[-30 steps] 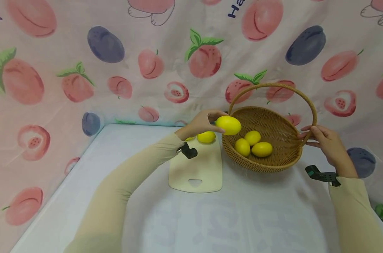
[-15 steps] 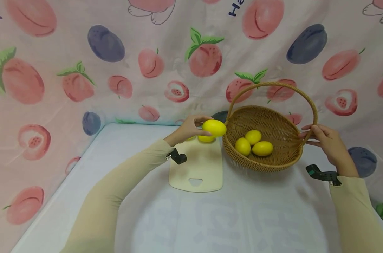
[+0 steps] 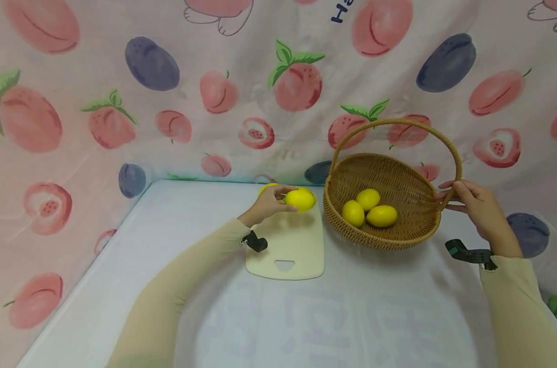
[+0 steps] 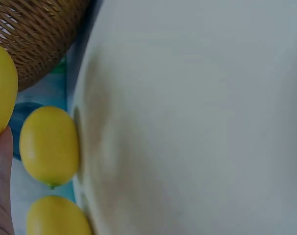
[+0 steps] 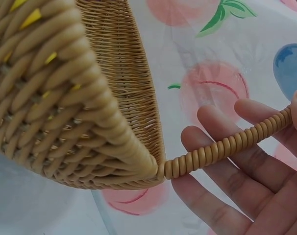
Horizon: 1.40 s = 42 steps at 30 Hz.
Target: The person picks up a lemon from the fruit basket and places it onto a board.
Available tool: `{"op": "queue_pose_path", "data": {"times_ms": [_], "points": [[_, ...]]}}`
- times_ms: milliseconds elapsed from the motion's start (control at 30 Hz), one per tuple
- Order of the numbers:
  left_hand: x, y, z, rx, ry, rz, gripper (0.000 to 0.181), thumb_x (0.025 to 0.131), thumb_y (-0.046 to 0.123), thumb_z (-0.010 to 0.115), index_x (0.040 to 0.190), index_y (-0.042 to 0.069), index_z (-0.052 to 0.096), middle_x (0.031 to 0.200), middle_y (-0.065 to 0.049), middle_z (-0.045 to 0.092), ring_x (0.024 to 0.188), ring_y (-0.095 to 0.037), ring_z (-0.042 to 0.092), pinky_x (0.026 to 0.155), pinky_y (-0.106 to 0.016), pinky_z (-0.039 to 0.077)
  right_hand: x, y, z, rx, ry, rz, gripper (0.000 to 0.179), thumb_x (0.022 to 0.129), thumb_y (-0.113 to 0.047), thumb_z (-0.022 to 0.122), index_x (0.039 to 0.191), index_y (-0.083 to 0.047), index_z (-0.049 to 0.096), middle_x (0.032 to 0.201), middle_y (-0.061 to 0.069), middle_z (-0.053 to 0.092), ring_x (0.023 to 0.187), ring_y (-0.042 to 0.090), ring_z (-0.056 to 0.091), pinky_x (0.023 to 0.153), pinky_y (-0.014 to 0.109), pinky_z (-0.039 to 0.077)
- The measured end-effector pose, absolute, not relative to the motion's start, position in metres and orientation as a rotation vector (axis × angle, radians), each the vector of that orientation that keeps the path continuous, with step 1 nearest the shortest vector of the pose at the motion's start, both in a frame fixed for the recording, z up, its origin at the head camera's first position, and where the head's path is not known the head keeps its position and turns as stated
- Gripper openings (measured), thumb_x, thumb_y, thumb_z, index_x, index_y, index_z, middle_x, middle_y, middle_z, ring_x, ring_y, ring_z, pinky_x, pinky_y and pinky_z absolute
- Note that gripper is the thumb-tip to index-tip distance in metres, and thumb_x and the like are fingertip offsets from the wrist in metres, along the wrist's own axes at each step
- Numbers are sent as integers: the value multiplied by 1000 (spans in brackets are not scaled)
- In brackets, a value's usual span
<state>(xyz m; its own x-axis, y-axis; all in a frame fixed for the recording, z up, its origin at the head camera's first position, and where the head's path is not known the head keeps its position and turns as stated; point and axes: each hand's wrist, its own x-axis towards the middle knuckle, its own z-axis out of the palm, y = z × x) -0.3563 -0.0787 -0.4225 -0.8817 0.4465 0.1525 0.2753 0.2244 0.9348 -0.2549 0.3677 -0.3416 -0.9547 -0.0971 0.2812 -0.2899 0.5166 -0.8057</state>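
Note:
My left hand (image 3: pixel 267 204) holds a yellow lemon (image 3: pixel 300 200) between thumb and fingers, over the far part of a cream cutting board (image 3: pixel 285 240). In the left wrist view, that held lemon (image 4: pixel 0 90) sits at the left edge with a fingertip against it. Two more lie at the board's far end: one lemon (image 4: pixel 49 145), then another lemon (image 4: pixel 59 218); the hand partly hides them in the head view. To the right, my right hand (image 3: pixel 481 207) grips the handle (image 5: pixel 222 147) of a wicker basket (image 3: pixel 402 179) near its base, thumb on one side and fingers behind.
Inside the basket are three lemons, the nearest to the right being a lemon (image 3: pixel 381 216). A white cloth (image 3: pixel 352 306) covers the table. Behind it hangs a fruit-printed curtain (image 3: pixel 214 61). The board has a cut-out (image 3: pixel 284 265) at its near end.
My left hand has drawn back from the basket's left rim, moving left and down with the lemon to the board. The right hand and the basket have stayed put.

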Motion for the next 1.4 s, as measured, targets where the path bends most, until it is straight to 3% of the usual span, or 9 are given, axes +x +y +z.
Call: {"op": "queue_pose_path", "data": {"times_ms": [400,1400], "points": [[-357,-81,-450,652,2389,1642,54,73,9,80,124,5,60,126,-12,61,110,-25,57,96,-33,49,-254,366,-340,321,-2573,1383,30,102,-28,35,110,-13,60,88,-22,66,86,-9,61,67,9,52],[-356,-85,-445,635,2397,1481,50,75,6,77,123,4,60,127,-12,60,119,-25,53,99,-33,48,-256,369,-343,328,-2564,1386,31,102,-28,35,110,-11,59,88,-22,66,87,-9,61,67,9,52]]}}
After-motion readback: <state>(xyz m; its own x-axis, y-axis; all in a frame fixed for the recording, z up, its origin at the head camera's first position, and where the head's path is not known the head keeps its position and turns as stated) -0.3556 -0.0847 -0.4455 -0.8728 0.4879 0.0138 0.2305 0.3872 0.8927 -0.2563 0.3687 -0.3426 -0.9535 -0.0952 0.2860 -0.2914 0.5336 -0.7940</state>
